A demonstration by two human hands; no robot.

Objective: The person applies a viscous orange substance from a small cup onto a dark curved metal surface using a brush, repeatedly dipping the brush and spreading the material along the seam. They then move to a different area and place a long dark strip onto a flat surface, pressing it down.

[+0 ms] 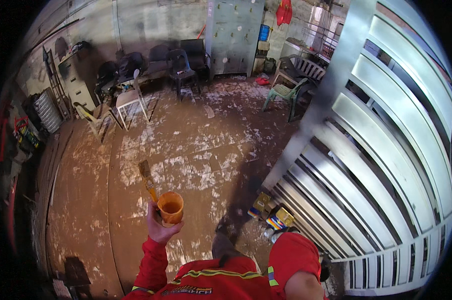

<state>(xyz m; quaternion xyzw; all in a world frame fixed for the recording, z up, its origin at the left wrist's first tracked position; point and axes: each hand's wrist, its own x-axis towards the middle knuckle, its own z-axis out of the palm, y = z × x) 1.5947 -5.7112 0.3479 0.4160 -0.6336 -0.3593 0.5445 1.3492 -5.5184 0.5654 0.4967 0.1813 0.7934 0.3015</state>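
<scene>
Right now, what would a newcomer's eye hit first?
The white slatted panel, filling much of the right side. Then the orange cup and brush in the left hand, left of centre. Beyond, tall grey lockers stand at the back.

Orange cup (pixel 171 209), orange-handled brush (pixel 149 183), red sleeve (pixel 153 261)

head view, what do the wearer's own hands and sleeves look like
The left hand is bare, ungloved; the left sleeve is red, reaching the wrist, with a yellowish band further up the arm. The right sleeve is red, also banded; no right hand can be made out.
</scene>
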